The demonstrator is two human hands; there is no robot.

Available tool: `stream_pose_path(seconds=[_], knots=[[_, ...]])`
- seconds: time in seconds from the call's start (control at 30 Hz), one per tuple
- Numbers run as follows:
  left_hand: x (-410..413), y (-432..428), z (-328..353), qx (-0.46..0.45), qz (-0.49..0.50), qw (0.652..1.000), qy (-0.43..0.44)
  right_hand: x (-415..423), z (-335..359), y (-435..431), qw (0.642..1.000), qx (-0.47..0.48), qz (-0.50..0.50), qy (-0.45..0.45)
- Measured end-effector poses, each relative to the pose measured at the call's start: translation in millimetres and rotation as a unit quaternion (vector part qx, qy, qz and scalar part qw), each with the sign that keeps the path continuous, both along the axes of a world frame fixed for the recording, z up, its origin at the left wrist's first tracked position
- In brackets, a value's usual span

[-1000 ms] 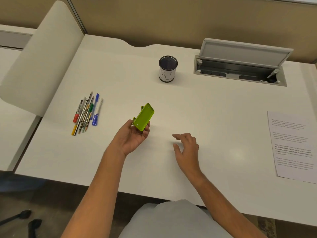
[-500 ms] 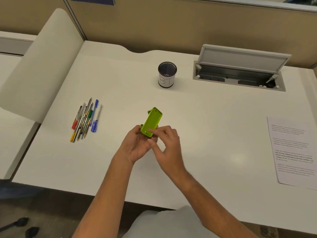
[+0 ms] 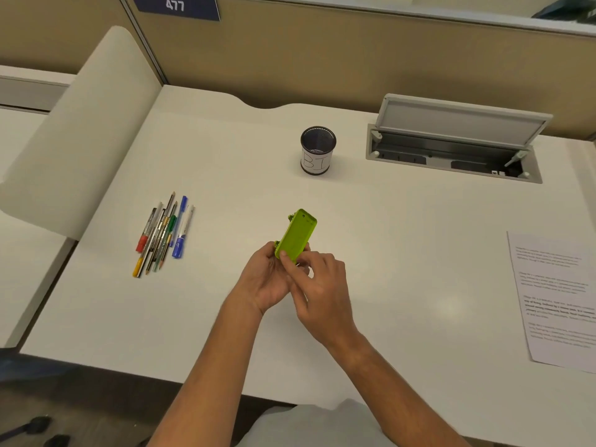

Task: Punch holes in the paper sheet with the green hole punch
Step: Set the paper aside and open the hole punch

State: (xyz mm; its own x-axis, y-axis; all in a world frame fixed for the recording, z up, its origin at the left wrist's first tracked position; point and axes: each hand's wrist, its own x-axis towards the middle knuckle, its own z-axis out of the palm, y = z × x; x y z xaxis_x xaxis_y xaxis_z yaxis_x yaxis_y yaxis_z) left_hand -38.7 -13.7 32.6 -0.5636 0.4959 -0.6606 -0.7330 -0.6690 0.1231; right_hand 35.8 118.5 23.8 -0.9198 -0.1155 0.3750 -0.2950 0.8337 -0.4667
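**deskguy:** Holding the punch (image 3: 296, 235) over the tabletop (image 3: 403, 253), left hand (image 3: 269, 279) wrapped round its base, right hand (image 3: 317, 285) pinching the near end.

**pj:** Looks rigid, light, smooth plastic. Paper (image 3: 558, 298) lies far right, flimsy; best lifted by an edge.

The right hand (image 3: 317, 285), open above the bench a second ago, now meets the left hand (image 3: 269, 279), its fingers (image 3: 287, 258) pinching the green hole punch (image 3: 296, 235).

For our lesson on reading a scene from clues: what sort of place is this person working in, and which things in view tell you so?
Most likely an office cubicle. A white desk backs onto a tan partition wall bearing a number plate, 477. An open cable hatch is set in the desktop, and a mesh pen cup stands near it.
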Motion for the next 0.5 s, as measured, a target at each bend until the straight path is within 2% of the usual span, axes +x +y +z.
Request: stream_pose_path(seconds=[0.17,0.3,0.4,0.5], knots=[[-3,2,-3,-0.014,-0.016,1.000,0.022,2,-6,6,0.999,0.034,0.005,-0.004],[-6,3,-4,0.005,0.002,1.000,0.000,2,-11,12,0.999,0.031,-0.005,-0.018],[-9,3,-5,-0.004,0.004,1.000,-0.004,0,-12,14,0.999,-0.030,-0.019,-0.038],[-11,5,-7,-0.002,0.010,1.000,-0.017,-3,-10,10,0.984,-0.154,-0.052,-0.069]])
